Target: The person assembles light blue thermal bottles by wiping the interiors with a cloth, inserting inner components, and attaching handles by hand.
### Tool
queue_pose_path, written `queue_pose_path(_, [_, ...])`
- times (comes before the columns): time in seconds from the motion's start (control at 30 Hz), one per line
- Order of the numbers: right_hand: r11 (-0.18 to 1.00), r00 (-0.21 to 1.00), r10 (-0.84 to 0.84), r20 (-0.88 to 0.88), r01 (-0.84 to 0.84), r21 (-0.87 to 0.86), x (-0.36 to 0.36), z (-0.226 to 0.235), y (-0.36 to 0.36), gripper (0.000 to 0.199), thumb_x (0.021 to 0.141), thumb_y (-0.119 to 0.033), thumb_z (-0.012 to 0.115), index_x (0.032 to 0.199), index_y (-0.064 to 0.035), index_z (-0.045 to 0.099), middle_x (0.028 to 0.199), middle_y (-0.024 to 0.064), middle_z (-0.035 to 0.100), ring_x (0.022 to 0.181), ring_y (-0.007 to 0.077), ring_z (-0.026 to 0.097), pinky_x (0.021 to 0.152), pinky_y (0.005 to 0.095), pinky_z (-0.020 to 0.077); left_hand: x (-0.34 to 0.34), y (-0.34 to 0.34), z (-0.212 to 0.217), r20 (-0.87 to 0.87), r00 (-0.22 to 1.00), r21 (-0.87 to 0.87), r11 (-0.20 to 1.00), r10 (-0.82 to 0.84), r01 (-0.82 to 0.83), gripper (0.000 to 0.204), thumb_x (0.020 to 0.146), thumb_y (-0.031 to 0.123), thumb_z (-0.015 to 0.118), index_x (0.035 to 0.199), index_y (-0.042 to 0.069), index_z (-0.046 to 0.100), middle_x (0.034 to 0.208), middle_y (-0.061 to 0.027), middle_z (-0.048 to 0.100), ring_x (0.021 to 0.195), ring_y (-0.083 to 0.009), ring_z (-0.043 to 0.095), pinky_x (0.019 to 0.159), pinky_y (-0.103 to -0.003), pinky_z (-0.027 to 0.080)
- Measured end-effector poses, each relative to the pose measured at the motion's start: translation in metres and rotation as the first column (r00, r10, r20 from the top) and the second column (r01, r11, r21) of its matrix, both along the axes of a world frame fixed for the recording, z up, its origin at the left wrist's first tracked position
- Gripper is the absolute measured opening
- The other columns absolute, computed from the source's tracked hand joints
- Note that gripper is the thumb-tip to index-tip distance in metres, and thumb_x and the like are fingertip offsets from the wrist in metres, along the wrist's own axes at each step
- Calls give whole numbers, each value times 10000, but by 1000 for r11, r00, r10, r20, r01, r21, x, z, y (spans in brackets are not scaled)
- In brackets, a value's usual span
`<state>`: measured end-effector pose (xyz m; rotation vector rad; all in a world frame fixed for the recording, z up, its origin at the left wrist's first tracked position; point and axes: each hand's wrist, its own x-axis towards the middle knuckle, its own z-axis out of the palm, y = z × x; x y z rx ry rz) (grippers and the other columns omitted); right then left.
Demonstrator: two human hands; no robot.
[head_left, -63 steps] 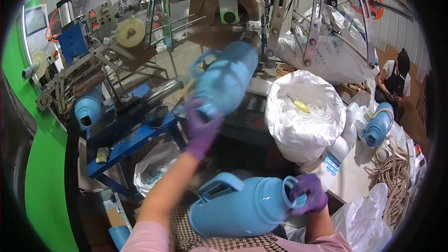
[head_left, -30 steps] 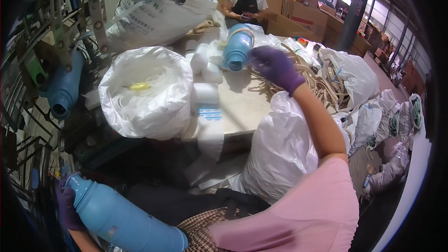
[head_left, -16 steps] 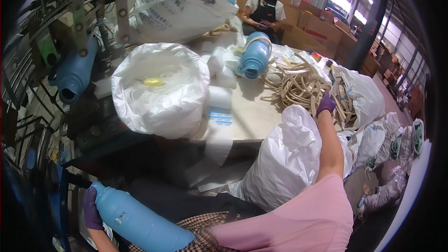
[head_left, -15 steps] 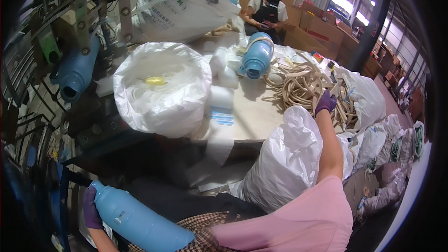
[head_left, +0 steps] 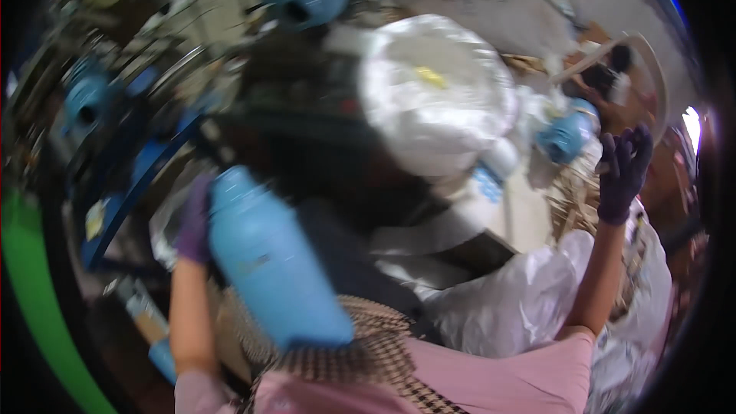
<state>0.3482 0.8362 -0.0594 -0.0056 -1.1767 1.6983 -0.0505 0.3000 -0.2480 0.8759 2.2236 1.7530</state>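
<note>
My left hand [head_left: 196, 218], in a purple glove, is closed on the neck end of a light-blue thermos shell [head_left: 268, 261], whose base leans on my checked apron. The shell lies tilted across my lap. Raised at the right, my gloved right hand [head_left: 627, 165] grips a beige strap loop [head_left: 660, 88] that arches up above the fingers. Below that hand lies a pile of similar beige straps [head_left: 571, 198], partly hidden by my arm and a plastic sack. Motion blur softens the finger details.
A white sack [head_left: 429, 142] of translucent pieces stands mid-view. Another blue thermos shell [head_left: 566, 139] is on the table beyond it, and others hang or stand at the upper left. A white plastic sack [head_left: 498, 303] sits by my right arm. Farther back is another person [head_left: 613, 80].
My view has swung left. My right hand has come up from the strap pile with a beige strap loop. The thermos shell stays in my left hand, now more upright.
</note>
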Motion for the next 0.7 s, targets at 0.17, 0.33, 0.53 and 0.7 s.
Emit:
queue_pose_path(0.17, [570,542,820,184,-801,-182,-169,-53,-175,321,1047,-394,447,1054,-103,582,600,15,449,494,181,451,818,342,525,39,38,34,339,922,436,900,-185,20,535,978,444,427,1287,43,600,1147,-143,622,1078,-269,605,975,-383,479])
queue_pose_path(0.33, [593,542,798,264,-624,-510,-261,-111,-310,297,1048,-367,441,984,-104,562,476,-40,339,377,139,364,706,269,488,60,7,60,455,771,677,735,-446,25,946,952,796,243,1404,15,527,1307,-214,623,1179,-313,618,1057,-402,474])
queue_pose_path(0.53, [736,843,302,445,-503,454,-297,-166,-326,158,1018,-195,503,1018,-64,592,712,-3,514,555,123,463,629,245,452,66,-10,53,272,947,567,824,-174,-11,851,957,692,439,1367,-50,513,1171,-135,629,981,-185,612,897,-290,500])
queue_pose_path(0.7, [612,865,436,250,-488,623,-303,-176,-316,140,949,-137,600,1022,-18,611,1004,66,626,809,122,549,708,252,456,53,-20,29,138,893,808,570,-427,147,500,769,93,686,1248,-31,613,1419,-163,529,1114,-187,557,968,-308,497])
